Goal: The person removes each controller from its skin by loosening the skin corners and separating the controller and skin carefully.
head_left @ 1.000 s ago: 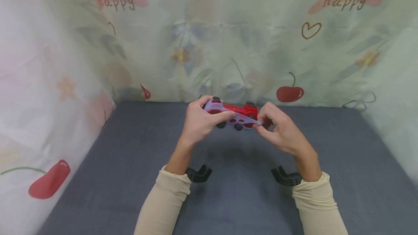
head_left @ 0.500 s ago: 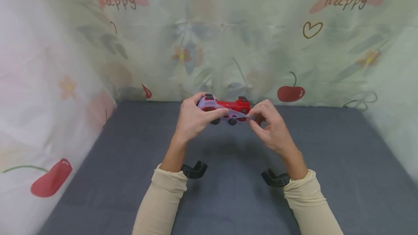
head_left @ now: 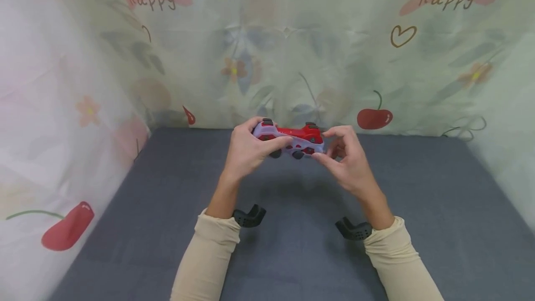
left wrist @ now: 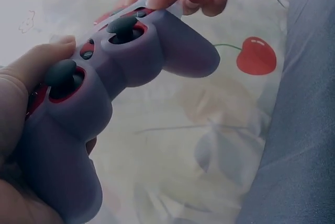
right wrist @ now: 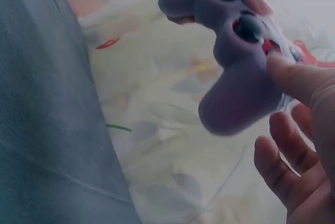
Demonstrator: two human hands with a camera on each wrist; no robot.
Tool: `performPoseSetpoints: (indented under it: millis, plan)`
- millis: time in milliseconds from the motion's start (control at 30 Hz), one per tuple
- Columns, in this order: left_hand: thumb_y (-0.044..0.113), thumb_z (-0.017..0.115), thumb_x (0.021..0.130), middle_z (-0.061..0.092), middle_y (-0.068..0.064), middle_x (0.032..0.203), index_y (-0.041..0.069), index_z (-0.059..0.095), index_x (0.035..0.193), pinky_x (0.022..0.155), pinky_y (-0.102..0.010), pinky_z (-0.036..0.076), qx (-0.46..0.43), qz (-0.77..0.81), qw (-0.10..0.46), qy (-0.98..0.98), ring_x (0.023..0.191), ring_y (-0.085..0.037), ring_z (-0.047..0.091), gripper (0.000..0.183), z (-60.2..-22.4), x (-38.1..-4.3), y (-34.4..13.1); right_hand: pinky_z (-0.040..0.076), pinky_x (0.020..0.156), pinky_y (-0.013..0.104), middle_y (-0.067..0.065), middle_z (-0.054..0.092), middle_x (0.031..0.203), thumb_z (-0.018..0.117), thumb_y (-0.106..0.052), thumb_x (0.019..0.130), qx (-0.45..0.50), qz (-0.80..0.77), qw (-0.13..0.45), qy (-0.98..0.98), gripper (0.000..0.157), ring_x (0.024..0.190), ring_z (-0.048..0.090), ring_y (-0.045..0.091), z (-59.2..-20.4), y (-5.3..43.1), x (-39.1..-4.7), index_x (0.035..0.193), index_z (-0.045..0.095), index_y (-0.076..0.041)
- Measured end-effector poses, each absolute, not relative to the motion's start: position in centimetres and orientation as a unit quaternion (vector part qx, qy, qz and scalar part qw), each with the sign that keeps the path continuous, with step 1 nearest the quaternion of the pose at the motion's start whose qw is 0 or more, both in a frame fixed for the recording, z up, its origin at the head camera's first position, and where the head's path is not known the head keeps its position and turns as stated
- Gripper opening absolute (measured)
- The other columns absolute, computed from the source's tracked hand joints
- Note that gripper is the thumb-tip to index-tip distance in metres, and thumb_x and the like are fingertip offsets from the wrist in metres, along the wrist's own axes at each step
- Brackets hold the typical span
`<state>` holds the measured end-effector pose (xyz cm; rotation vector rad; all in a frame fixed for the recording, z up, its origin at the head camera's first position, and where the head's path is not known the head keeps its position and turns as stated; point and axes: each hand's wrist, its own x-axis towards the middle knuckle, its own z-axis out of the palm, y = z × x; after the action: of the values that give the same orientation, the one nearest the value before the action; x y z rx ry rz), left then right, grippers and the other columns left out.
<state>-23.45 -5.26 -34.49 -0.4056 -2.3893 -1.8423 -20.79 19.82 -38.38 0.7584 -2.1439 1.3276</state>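
Observation:
A red game controller (head_left: pixel 298 133) is held up above the table, partly covered by a pale purple silicone cover (head_left: pixel 264 129). My left hand (head_left: pixel 251 147) grips the controller's left end, thumb across its face. At the right end, my right hand (head_left: pixel 349 159) pinches the cover's edge between thumb and index finger; its other fingers are loosely curled below. The cover (left wrist: pixel 73 114) wraps both handles in the left wrist view, with the black thumbsticks (left wrist: pixel 62 72) poking through. Along the upper right, bare red casing shows. In the right wrist view, the thumb (right wrist: pixel 301 77) presses beside the buttons.
A dark grey cloth (head_left: pixel 292 254) covers the table beneath the hands. Behind and at the sides hangs a pale printed curtain (head_left: pixel 284 59) with cherries and flowers. Black curved mounts (head_left: pixel 250 216) jut inward from both wrists.
The cover's right edge, earlier stretched out taut from the controller, now lies around the lower right end. Both hands shifted slightly left, and the right thumb and index finger have spread apart.

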Motion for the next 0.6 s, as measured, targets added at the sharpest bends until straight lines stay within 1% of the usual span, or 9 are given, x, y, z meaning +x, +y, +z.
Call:
performPoseSetpoints:
  millis: [100,200,300,400,500,600]
  plan:
    - [0.047,0.088,0.076,0.068,-0.007,0.082,0.021,0.068,0.102,0.059,-0.036,0.055,-0.136,-0.614,0.045,-0.776,0.068,-0.026,0.062,0.042,-34.4,-23.5,-5.4,0.053,0.069,0.014,0.011,0.058,0.109,0.081,0.011,0.076,0.264,0.495,0.236,-0.794,0.054,0.075,0.055,0.009,-38.2,20.4,-20.7,0.124,0.06,0.0]
    - [0.047,0.088,0.077,0.068,-0.008,0.084,0.021,0.069,0.103,0.06,-0.038,0.056,-0.139,-0.625,0.044,-0.767,0.069,-0.026,0.063,0.041,-34.4,-23.5,-5.5,0.055,0.071,0.015,0.007,0.063,0.11,0.079,0.011,0.08,0.259,0.506,0.218,-0.793,0.049,0.077,0.059,0.008,-38.0,21.0,-20.6,0.125,0.066,-0.004]
    - [0.046,0.088,0.077,0.068,-0.008,0.084,0.02,0.069,0.103,0.059,-0.036,0.055,-0.14,-0.629,0.043,-0.764,0.068,-0.024,0.061,0.041,-34.3,-23.5,-5.7,0.057,0.069,0.017,0.009,0.066,0.109,0.074,0.012,0.083,0.271,0.522,0.217,-0.779,0.043,0.076,0.061,0.011,-38.0,21.4,-20.5,0.123,0.07,-0.003]
    - [0.047,0.087,0.077,0.068,-0.008,0.081,0.02,0.069,0.101,0.057,-0.033,0.052,-0.141,-0.626,0.038,-0.766,0.066,-0.023,0.059,0.041,-34.3,-23.5,-5.7,0.057,0.068,0.018,0.005,0.068,0.103,0.072,0.014,0.084,0.277,0.537,0.227,-0.764,0.037,0.073,0.062,0.012,-38.1,21.5,-20.5,0.118,0.072,0.0]
    - [0.049,0.087,0.076,0.068,-0.009,0.081,0.02,0.069,0.101,0.057,-0.033,0.052,-0.139,-0.623,0.029,-0.769,0.066,-0.023,0.06,0.042,-34.3,-23.5,-5.7,0.055,0.066,0.017,0.001,0.069,0.097,0.073,0.016,0.081,0.284,0.537,0.248,-0.754,0.032,0.07,0.06,0.011,-38.1,21.4,-20.5,0.11,0.075,0.001]
    - [0.05,0.087,0.076,0.068,-0.009,0.082,0.021,0.07,0.102,0.059,-0.034,0.053,-0.134,-0.62,0.021,-0.773,0.068,-0.024,0.062,0.043,-34.2,-23.6,-5.7,0.053,0.065,0.016,0.003,0.069,0.093,0.075,0.017,0.079,0.296,0.523,0.27,-0.752,0.029,0.07,0.058,0.008,-37.9,21.4,-20.5,0.103,0.076,0.0]
